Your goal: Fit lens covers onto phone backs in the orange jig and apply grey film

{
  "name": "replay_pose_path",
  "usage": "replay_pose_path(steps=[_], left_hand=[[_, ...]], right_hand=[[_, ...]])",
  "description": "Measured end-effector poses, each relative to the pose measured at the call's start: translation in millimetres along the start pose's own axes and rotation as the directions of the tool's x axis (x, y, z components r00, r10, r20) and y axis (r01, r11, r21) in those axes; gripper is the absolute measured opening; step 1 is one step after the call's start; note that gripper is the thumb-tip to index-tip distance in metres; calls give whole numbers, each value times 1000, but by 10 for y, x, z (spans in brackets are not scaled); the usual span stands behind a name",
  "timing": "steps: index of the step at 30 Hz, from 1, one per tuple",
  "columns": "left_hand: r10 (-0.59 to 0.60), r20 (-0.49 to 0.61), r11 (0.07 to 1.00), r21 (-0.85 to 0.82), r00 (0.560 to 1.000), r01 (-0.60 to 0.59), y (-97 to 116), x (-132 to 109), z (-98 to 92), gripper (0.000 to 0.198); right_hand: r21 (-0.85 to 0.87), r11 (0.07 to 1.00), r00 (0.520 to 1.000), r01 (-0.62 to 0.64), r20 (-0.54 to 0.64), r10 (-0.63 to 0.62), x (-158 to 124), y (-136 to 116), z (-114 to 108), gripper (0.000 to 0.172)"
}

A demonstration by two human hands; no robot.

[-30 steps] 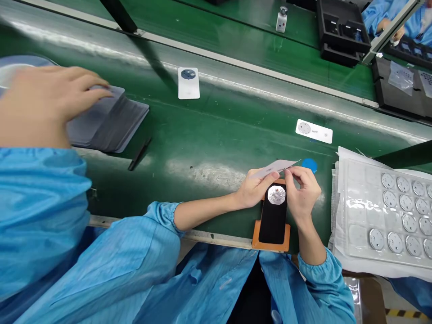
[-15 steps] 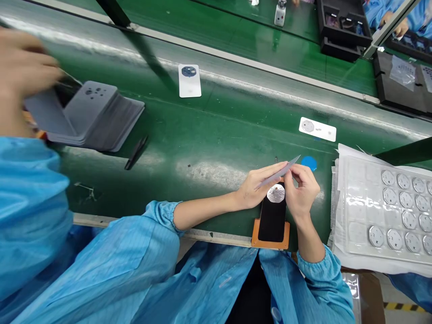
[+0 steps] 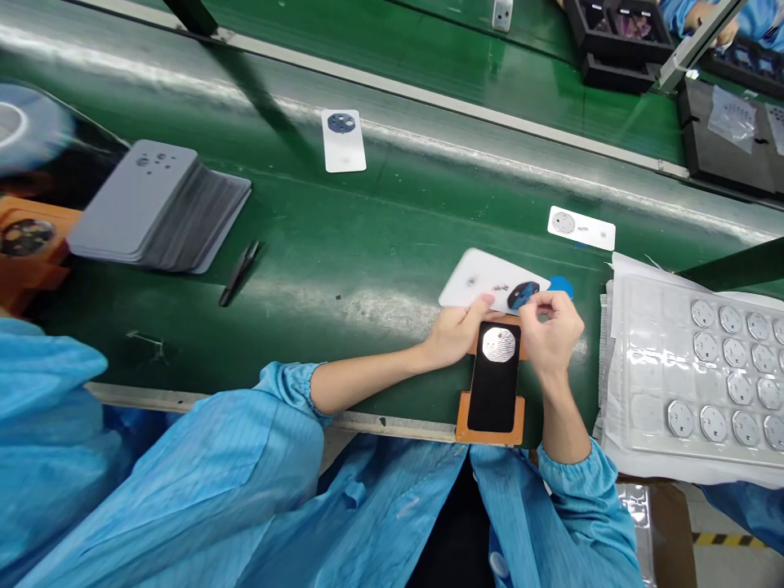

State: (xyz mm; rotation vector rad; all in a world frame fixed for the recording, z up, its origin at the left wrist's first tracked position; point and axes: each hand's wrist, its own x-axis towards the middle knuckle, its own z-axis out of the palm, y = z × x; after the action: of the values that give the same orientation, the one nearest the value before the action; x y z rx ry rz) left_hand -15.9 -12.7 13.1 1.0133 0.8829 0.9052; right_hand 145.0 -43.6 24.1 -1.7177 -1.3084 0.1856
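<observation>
My left hand (image 3: 456, 331) grips the lower edge of a white phone back cover (image 3: 483, 273), thumb over its face. The cover is tilted and bears a dark blue round patch (image 3: 522, 295) at its right end. At that patch, my right hand (image 3: 552, 331) is pinched closed; whether a film edge is between the fingertips cannot be made out. Below both hands lies a black phone-shaped plate (image 3: 495, 396) with a silvery disc (image 3: 498, 345), set in an orange fixture (image 3: 464, 420). Behind my right fingers, a blue round piece (image 3: 561, 286) is partly hidden.
At left stand a stack of grey covers (image 3: 135, 196), a black pen-like tool (image 3: 240, 273) and another orange fixture (image 3: 37, 214). Two white cards, one with a dark patch (image 3: 344, 151) and one with a disc (image 3: 581, 229), lie farther back. A clear tray (image 3: 667, 367) of discs is at right.
The cover has turned from nearly edge-on to show its white face. A co-worker's hand at the left has left the stack with the sheet it lifted.
</observation>
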Motion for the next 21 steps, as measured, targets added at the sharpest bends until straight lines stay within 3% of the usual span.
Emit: replay_pose_path(steps=[3, 5, 8, 11, 13, 14, 16, 18, 20, 21], left_hand=[[-35, -105, 967, -256, 994, 7, 140, 152, -68, 44], [-22, -140, 951, -308, 990, -22, 243, 240, -126, 44], [22, -137, 959, -278, 990, -60, 367, 284, -188, 44], [123, -99, 984, -116, 987, -134, 447, 187, -242, 40], [215, 6, 968, 130, 977, -214, 468, 43, -288, 31], [259, 116, 923, 264, 959, -282, 464, -45, -311, 27], [303, 382, 749, 471, 873, -467, 413, -232, -341, 25], [297, 580, 520, 568, 759, -638, 301, -398, -343, 32], [285, 666, 285, 628, 689, -725, 150, -511, -324, 37], [282, 693, 185, 639, 664, -746, 74, -545, -312, 38]], right_hand=[[-84, 952, 956, -294, -15, 294, 220, 349, -155, 10], [-201, 893, 911, -402, 6, 411, 362, 577, -253, 12], [-358, 855, 909, -377, 36, 416, 451, 743, -373, 16], [-275, 897, 935, -347, -29, 353, 340, 609, -497, 20], [-112, 960, 966, -257, -22, 256, 180, 402, -590, 21], [-45, 986, 986, -162, 20, 163, 86, 291, -635, 21], [24, 994, 978, 110, 174, -113, -103, 109, -703, 27], [38, 923, 866, 383, 333, -373, -276, 27, -726, 35], [34, 833, 745, 552, 427, -512, -419, 60, -706, 44], [26, 802, 710, 597, 449, -543, -478, 107, -687, 47]])
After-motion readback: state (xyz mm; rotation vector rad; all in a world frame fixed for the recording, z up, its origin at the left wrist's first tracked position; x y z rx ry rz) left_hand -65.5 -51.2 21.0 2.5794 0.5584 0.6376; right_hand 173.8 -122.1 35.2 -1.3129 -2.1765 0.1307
